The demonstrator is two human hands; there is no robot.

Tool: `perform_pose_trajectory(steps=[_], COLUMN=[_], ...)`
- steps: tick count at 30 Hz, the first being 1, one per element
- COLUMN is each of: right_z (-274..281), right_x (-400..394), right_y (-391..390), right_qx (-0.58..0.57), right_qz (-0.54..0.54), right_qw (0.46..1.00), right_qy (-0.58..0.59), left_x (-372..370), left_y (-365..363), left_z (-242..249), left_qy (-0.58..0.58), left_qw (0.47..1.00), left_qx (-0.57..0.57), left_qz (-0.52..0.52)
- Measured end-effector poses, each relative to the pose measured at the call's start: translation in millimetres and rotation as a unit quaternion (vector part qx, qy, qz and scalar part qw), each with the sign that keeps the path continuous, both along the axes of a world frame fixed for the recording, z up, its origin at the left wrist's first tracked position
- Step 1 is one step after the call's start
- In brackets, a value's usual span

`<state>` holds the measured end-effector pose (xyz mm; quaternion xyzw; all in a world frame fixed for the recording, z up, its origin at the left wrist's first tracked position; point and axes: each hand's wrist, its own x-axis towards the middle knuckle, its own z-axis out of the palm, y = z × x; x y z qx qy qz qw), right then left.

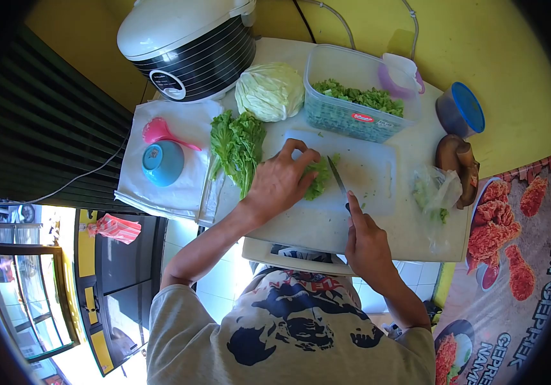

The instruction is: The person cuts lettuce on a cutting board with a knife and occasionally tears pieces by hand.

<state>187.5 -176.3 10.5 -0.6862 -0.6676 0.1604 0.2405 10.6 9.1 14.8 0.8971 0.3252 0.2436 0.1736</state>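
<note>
My left hand rests on the cutting board, its bent fingers holding down green lettuce leaves. In my right hand is a kitchen knife, gripped by its dark handle with the index finger stretched along it. The blade points away from me, just right of the lettuce, and small green scraps lie near it. A bunch of uncut lettuce lies left of the board, beside my left wrist. Behind the board, a clear plastic container holds chopped lettuce.
A cabbage and a rice cooker stand at the back. On the left, a blue bowl and pink ladle lie on white sheets. To the right are a plastic bag, a stone mortar and a blue-lidded tub.
</note>
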Motion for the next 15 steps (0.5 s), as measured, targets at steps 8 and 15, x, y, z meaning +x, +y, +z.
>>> perform_pose_trajectory(steps=[8,15], right_z=[1.9,0.6], right_x=[-4.8,-9.1], right_y=[2.4,6.1], right_qx=[-0.005,-0.007], right_qz=[-0.010,-0.003], right_qw=[1.000,1.000], right_qy=[0.005,0.003], left_x=[1.0,2.5], left_y=[-14.6,-18.6], left_z=[-18.5,-12.7], left_qy=[-0.008,0.012], left_qw=[0.997,0.995], left_qx=[0.075,0.071], left_qz=[0.018,0.063])
